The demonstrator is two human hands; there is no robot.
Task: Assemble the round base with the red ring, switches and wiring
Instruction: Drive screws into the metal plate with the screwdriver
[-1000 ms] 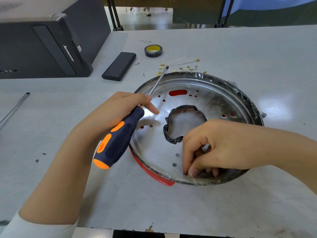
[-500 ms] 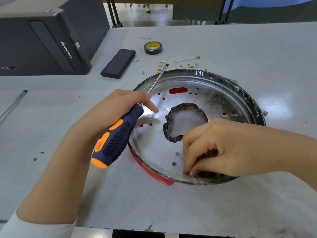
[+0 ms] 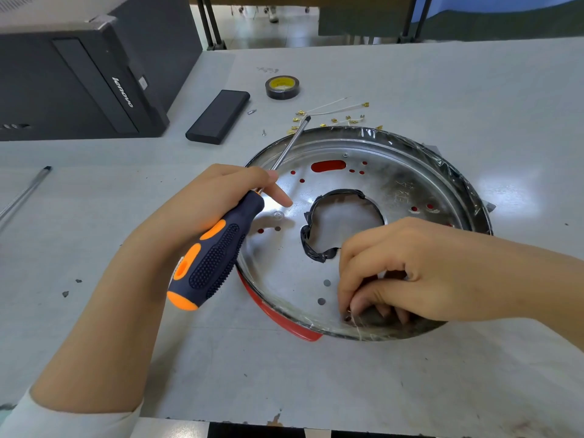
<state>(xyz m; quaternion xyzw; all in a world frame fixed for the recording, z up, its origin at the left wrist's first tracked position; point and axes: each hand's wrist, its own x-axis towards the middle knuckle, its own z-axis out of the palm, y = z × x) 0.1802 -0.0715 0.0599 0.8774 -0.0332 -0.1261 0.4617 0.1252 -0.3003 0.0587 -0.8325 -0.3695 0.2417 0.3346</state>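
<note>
The round metal base (image 3: 395,184) lies dish-up on the bench (image 3: 410,380) at centre right of the frame, the red ring (image 3: 278,320) showing under its lower left rim. The left hand (image 3: 202,210) has its grip closed round a screwdriver (image 3: 218,251), shaft pointing away toward upper centre, seemingly parked in readiness. The right hand (image 3: 407,270) pinches something tiny at the base's near rim, probably a screw, though I cannot tell.

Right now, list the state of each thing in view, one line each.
Round base: flat on table, over the red ring.
Red ring: edge peeking out beneath.
Screwdriver: gripped, tip off the work.
Left hand: grips screwdriver.
Right hand: fingertips pinching at base's near rim.
Tape roll: lying flat.
</note>
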